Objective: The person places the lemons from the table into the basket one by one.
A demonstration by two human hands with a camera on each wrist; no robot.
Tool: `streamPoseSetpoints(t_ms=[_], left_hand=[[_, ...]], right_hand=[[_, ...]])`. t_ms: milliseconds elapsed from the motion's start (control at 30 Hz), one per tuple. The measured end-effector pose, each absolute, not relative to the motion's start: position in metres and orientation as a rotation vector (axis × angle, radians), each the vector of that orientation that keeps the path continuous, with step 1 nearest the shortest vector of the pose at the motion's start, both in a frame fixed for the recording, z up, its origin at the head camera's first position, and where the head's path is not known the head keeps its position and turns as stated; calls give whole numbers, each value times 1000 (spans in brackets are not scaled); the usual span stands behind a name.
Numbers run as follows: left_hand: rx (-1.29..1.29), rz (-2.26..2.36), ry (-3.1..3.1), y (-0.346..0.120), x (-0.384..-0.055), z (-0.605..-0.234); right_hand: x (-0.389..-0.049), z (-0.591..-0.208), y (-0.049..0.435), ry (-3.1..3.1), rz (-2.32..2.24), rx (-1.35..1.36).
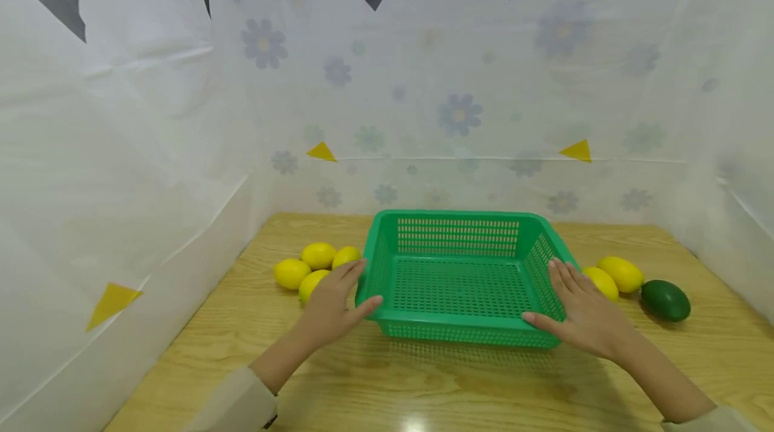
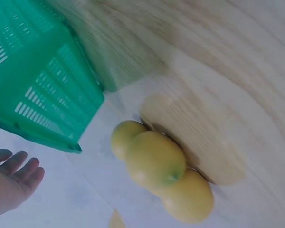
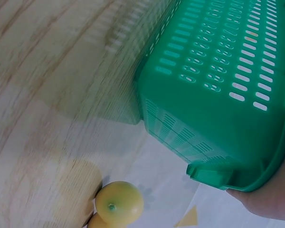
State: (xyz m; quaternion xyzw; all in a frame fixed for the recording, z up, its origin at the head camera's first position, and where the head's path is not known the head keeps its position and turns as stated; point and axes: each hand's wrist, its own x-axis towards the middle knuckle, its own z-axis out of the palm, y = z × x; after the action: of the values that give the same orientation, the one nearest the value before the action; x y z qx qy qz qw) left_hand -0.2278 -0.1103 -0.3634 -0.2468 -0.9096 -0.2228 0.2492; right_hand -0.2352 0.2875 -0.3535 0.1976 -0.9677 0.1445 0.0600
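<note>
A green plastic basket (image 1: 468, 324) with slotted walls stands upright on the wooden table, and nothing lies in it. At its left rim is my left hand (image 1: 329, 304), fingers straight and thumb spread; the left wrist view shows a small gap between the fingers (image 2: 26, 171) and the basket (image 2: 47, 95). My right hand (image 1: 586, 318) rests at the right rim with straight fingers, its thumb over the near right corner. In the right wrist view part of this hand (image 3: 270, 197) meets the rim of the basket (image 3: 190, 109).
Several yellow lemons (image 1: 292, 274) lie left of the basket, partly behind my left hand. Two lemons (image 1: 621, 275) and a dark green, avocado-like fruit (image 1: 665, 300) lie to its right. A white patterned sheet (image 1: 411, 82) hangs behind and along both sides of the table (image 1: 453, 385).
</note>
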Motion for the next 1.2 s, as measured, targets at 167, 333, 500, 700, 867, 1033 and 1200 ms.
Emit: streamPoseSetpoints(t_ms=[167, 333, 500, 700, 867, 1033, 1200], left_hand=[[-625, -559, -2453, -126, -231, -369], [-567, -542, -2438, -139, -235, -371], [-497, -555, -2469, -150, -242, -373], [-463, -524, -2519, -162, -247, -378], [-433, -463, -2545, -170, -250, -382], [-407, -445, -2596, -175, -253, -386], [-362, -400, -2682, -179, -261, -391]], right_hand=[[-236, -354, 286, -2925, 405, 591], [-236, -355, 286, -2922, 395, 586], [-236, -356, 287, -2923, 397, 580], [-236, -357, 287, -2923, 398, 582], [-236, -356, 287, -2918, 394, 588], [-236, -355, 287, -2910, 393, 592], [-236, -355, 288, -2907, 401, 590]])
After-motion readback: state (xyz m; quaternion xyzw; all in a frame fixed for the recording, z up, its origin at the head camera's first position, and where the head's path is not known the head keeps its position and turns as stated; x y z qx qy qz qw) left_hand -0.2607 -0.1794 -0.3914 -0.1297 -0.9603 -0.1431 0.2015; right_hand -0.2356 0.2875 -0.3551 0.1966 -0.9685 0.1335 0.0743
